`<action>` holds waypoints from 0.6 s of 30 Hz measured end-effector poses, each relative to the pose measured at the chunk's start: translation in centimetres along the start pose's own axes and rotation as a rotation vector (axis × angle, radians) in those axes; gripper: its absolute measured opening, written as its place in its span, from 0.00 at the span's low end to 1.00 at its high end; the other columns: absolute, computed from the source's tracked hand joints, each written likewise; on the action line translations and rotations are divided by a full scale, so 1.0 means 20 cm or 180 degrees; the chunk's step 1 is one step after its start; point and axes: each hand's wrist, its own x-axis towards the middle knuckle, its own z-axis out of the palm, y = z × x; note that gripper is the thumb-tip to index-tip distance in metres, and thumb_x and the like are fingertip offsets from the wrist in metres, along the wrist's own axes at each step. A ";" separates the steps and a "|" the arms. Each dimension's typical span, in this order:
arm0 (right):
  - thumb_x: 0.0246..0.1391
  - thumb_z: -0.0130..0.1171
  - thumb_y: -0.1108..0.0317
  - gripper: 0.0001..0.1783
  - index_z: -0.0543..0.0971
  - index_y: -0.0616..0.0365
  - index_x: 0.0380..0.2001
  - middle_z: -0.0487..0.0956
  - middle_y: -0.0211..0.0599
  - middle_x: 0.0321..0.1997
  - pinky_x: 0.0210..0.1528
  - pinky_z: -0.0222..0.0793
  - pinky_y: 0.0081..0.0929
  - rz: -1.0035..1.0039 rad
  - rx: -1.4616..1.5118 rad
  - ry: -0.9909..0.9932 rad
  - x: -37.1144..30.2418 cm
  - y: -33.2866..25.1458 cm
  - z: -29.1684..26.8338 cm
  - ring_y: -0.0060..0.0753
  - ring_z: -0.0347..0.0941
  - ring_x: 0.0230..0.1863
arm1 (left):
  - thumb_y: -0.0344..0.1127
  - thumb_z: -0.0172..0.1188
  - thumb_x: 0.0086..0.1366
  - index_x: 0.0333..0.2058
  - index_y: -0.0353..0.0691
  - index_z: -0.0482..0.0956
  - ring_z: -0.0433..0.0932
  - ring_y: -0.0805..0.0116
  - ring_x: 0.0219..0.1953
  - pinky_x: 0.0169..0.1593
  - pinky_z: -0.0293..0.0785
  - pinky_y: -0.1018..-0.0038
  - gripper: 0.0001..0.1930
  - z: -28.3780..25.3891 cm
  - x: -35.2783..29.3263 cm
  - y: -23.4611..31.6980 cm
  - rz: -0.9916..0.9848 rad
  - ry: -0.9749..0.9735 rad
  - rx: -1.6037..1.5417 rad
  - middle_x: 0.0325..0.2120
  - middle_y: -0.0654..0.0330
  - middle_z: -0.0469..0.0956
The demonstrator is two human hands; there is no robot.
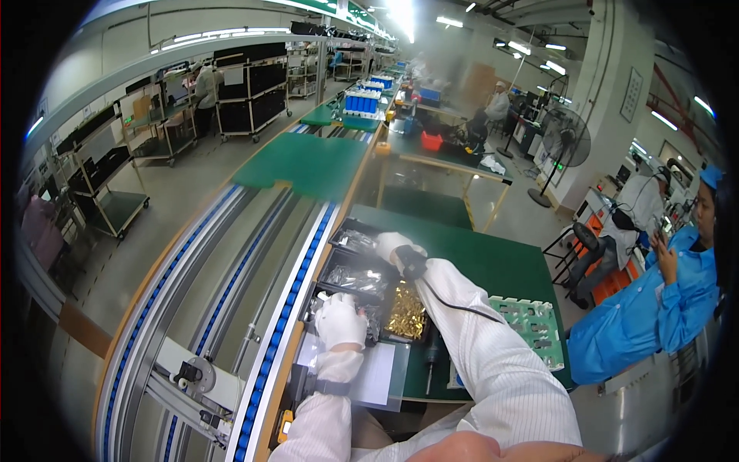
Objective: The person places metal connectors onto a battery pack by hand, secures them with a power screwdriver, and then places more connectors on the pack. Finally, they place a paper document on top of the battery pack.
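My left hand [340, 322], in a white glove, rests over a near black bin [309, 302] with clear plastic-wrapped parts in it. Its fingers curl down and inward, and what they grip, if anything, is hidden. Farther off, my gloved right hand [395, 246] reaches to the edge of the far black bin [356, 225], which also has shiny clear packets. The fingers of this hand point down and are blurred. Between the hands lies a bin of clear plastic bags [352, 277]. Brass-coloured small parts [406, 312] fill another bin beside my right forearm.
A dark wristband [412, 263] with a black cable [462, 308] circles my right wrist. A power screwdriver [431, 366] lies by a white sheet [375, 373]. Green-and-white trays [531, 327] stand right. The roller conveyor [262, 362] runs left. A person in blue [647, 308] stands right.
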 end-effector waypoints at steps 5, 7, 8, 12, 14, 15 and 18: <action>0.49 0.54 0.60 0.14 0.80 0.59 0.32 0.79 0.50 0.33 0.42 0.72 0.40 -0.0337 0.0467 0.0469 0.01 -0.21 -0.14 0.53 0.76 0.39 | 0.37 0.62 0.50 0.35 0.43 0.76 0.76 0.56 0.36 0.39 0.71 0.64 0.12 0.05 -0.02 -0.05 -0.0204 0.0745 -0.0663 0.33 0.56 0.75; 0.50 0.55 0.58 0.15 0.80 0.58 0.33 0.79 0.50 0.35 0.44 0.71 0.39 -0.0927 0.0693 0.0339 0.00 -0.36 -0.20 0.52 0.75 0.40 | 0.33 0.61 0.52 0.37 0.41 0.75 0.76 0.55 0.36 0.40 0.71 0.64 0.13 0.09 0.00 -0.12 -0.0337 0.1137 -0.1317 0.33 0.54 0.75; 0.49 0.56 0.58 0.15 0.80 0.58 0.33 0.79 0.50 0.35 0.44 0.71 0.38 -0.1277 0.0552 0.0178 -0.02 -0.35 -0.23 0.51 0.75 0.40 | 0.31 0.60 0.52 0.39 0.40 0.75 0.76 0.55 0.37 0.40 0.71 0.64 0.13 0.13 0.02 -0.13 -0.0321 0.1351 -0.1705 0.34 0.53 0.75; 0.50 0.57 0.57 0.15 0.80 0.57 0.33 0.79 0.48 0.32 0.41 0.71 0.34 -0.1706 0.0649 -0.0673 -0.23 -0.49 -0.43 0.47 0.77 0.37 | 0.30 0.56 0.60 0.49 0.36 0.70 0.75 0.66 0.37 0.42 0.70 0.73 0.17 0.08 0.06 -0.10 -0.1023 0.1276 -0.3104 0.36 0.54 0.75; 0.50 0.57 0.57 0.16 0.80 0.58 0.35 0.79 0.49 0.32 0.41 0.71 0.35 -0.1756 0.0680 -0.0672 -0.40 -0.54 -0.51 0.48 0.76 0.37 | 0.32 0.54 0.63 0.52 0.36 0.68 0.73 0.69 0.36 0.41 0.69 0.76 0.18 0.04 0.06 -0.06 -0.1332 0.1132 -0.4251 0.35 0.58 0.74; 0.49 0.56 0.58 0.16 0.80 0.58 0.36 0.79 0.49 0.32 0.41 0.71 0.35 -0.1768 0.0663 -0.0674 -0.45 -0.54 -0.49 0.49 0.76 0.37 | 0.33 0.54 0.64 0.54 0.36 0.66 0.74 0.70 0.36 0.40 0.70 0.77 0.20 0.04 0.07 -0.06 -0.1187 0.1192 -0.4253 0.37 0.59 0.73; 0.49 0.55 0.60 0.13 0.80 0.54 0.35 0.80 0.46 0.32 0.41 0.71 0.38 -0.1932 0.0563 -0.0571 -0.59 -0.51 -0.44 0.50 0.76 0.37 | 0.33 0.57 0.62 0.42 0.38 0.76 0.75 0.68 0.37 0.42 0.71 0.73 0.11 0.14 0.07 -0.10 -0.0985 0.1285 -0.3519 0.35 0.57 0.77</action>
